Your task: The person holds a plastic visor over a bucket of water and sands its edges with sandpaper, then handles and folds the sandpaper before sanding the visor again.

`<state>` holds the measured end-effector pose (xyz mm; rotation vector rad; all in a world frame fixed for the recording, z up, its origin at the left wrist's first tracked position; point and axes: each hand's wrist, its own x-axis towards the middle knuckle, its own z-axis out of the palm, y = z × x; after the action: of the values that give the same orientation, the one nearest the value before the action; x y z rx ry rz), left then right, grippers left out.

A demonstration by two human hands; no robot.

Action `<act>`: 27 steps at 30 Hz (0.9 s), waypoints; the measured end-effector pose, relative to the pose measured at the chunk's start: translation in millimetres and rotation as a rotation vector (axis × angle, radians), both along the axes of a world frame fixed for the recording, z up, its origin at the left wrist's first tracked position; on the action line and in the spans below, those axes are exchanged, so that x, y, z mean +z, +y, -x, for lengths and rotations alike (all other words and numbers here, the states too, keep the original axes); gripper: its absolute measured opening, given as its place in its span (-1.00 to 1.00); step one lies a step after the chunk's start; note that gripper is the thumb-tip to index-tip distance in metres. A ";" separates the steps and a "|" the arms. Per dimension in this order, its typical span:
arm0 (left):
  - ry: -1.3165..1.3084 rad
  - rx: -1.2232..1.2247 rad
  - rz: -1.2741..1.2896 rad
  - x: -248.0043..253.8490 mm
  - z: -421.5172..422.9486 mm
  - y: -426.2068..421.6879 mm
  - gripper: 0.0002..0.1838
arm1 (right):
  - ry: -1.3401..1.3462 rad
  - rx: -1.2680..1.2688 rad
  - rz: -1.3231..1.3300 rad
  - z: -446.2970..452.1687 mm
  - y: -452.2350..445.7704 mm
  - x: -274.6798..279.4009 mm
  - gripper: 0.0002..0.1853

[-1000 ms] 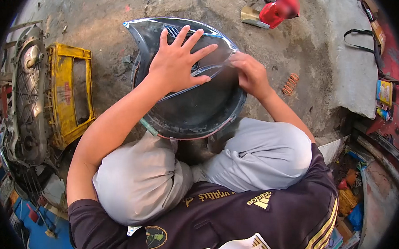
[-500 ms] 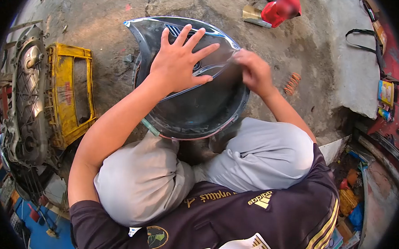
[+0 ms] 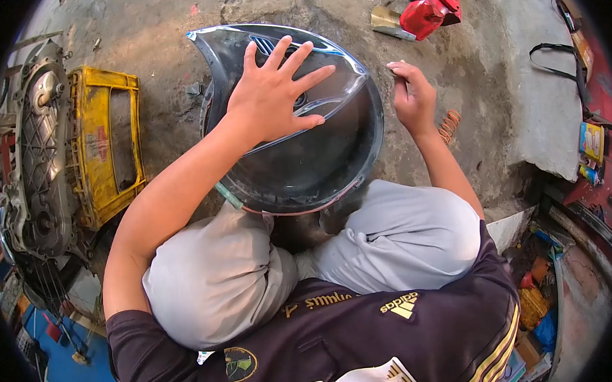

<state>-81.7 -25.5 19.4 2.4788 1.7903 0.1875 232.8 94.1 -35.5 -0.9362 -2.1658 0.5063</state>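
A smoky, pointed vehicle light cover (image 3: 233, 46) with clear, bluish edges lies across the top of a dark round basin (image 3: 306, 184). My left hand (image 3: 270, 96) is spread flat on the cover, fingers apart and thumb toward the right. Just right of the basin's rim, my right hand (image 3: 414, 99) is raised clear of the cover. Its fingers are curled, with thumb and forefinger close together; whether something small is pinched there cannot be made out. The basin sits in front of my knees.
On the left stand a yellow plastic crate (image 3: 86, 147) and a metal engine casing (image 3: 44, 149). A rusty coil spring (image 3: 449, 125) lies right of my right wrist. Farther off is a red shell-like part (image 3: 431, 11). A concrete ledge (image 3: 540, 109) runs along the right.
My right hand has moved off the right tip of the cover, outward to the right and slightly up. My left hand stays spread on the cover.
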 end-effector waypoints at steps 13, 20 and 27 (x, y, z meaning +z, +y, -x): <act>0.004 0.001 0.012 -0.4 0.0 0.2 -0.04 | -0.120 0.332 -0.039 30.4 -44.9 27.1 -0.69; 0.013 -0.001 0.023 0.8 0.3 0.5 -0.05 | -0.075 0.338 0.012 31.6 -44.3 30.2 -0.68; 0.017 0.003 0.012 0.8 0.7 0.6 -0.03 | -0.036 0.286 0.001 29.6 -35.3 23.2 -0.63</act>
<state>-82.4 -24.9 20.2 2.4768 1.7966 0.1551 203.1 58.8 -12.3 -0.6426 -2.3459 0.6308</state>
